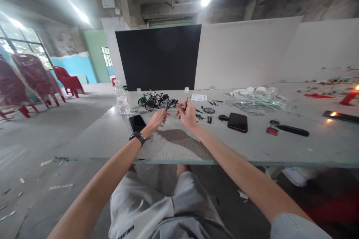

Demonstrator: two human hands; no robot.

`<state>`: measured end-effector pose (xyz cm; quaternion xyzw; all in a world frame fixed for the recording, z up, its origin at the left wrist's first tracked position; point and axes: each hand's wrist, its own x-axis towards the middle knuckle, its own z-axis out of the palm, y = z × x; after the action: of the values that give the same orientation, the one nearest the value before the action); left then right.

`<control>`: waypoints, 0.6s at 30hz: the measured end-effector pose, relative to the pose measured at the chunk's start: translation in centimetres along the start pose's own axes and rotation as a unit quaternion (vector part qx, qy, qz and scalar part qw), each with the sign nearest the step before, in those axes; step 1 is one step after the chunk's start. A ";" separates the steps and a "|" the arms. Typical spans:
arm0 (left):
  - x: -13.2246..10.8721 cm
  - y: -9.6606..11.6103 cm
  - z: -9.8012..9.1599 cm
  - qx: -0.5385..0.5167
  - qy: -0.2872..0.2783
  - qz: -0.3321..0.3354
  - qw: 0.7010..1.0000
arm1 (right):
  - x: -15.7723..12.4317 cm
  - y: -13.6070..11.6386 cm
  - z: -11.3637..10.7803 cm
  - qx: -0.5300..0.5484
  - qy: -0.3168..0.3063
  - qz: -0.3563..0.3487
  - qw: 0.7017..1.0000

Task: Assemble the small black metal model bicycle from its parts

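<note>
Left hand (157, 118) pinching a tiny black part (170, 104) (too small to make out, and the water bottle's (122, 99) label is unreadable too), just right of the model bicycles (153, 101) on the tabletop (252, 145); right hand (186, 115) closed on a thin black rod (186, 104) close beside it, a printed sheet (199, 97) beyond, its writing illegible.

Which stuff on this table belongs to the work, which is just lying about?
Likely part of the work: left hand on a small black model part; right hand pinching a thin dark tool; miniature model bicycles; small loose black parts; printed sheet.

Likely lying about: water bottle; black smartphone; clear plastic wrapping; red plastic chairs.
</note>
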<state>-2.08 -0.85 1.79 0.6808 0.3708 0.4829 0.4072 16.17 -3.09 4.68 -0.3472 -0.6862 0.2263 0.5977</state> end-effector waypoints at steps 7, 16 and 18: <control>0.0 0.6 0.0 -0.274 0.004 -0.049 0.961 | -0.6 -0.2 0.7 0.005 -0.103 0.033 0.994; 0.4 0.5 -0.2 -0.285 0.069 -0.035 0.955 | -0.9 1.0 0.9 -0.008 -0.160 0.097 0.982; 0.5 0.4 -0.2 -0.275 0.088 -0.041 0.957 | -0.9 1.1 0.9 -0.013 -0.168 0.115 0.979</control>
<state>-2.06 -0.55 2.33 0.4818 0.2857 0.6075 0.5632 15.58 -2.97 3.17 -0.3888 -0.7355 0.3397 0.4388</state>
